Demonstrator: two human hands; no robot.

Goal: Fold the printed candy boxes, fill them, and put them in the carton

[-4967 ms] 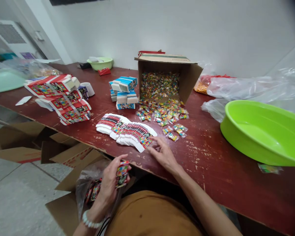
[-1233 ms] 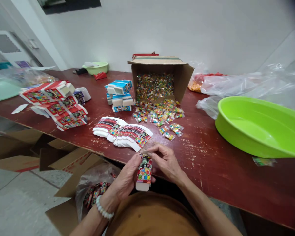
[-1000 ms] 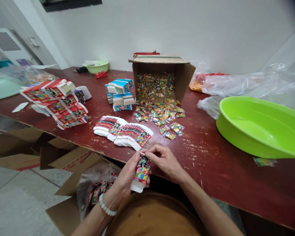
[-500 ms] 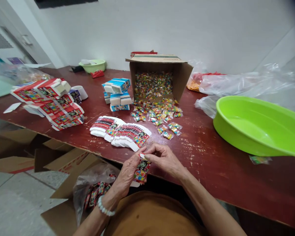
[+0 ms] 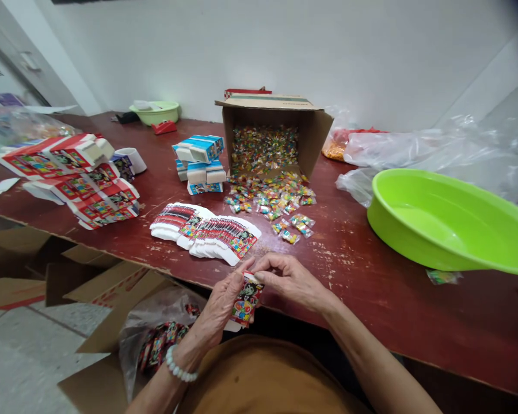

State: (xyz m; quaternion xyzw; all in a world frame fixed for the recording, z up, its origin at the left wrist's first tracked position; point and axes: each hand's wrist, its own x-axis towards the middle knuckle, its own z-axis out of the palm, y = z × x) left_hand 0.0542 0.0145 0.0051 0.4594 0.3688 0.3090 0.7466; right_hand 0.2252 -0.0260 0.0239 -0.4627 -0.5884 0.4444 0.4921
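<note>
Just off the table's front edge, a small red printed candy box (image 5: 245, 300) is held between both hands. My left hand (image 5: 221, 299) is closed around its left side, thumb near the top. At the top end, the fingers of my right hand (image 5: 285, 277) pinch the box's flap; the fingertips are partly hidden. A white flap sticks out at the lower end. Beyond my hands lies a fanned row of flat red boxes (image 5: 224, 236) with white flaps. Small clear packets of colourful candy (image 5: 290, 236) are spread behind it, spilling from a cardboard carton (image 5: 320, 141) on its side.
A large green basin (image 5: 414, 230) stands on the right, with a candy packet (image 5: 444, 277) by its base. Bundled red boxes (image 5: 103, 198) and blue boxes (image 5: 198, 167) are stacked to the left. Below the table edge, a plastic bag (image 5: 164, 339) of red boxes sits among open cartons.
My right fingers have pressed the box's top flap lower, so less white shows there. The view has shifted slightly, moving the table's contents left in the picture.
</note>
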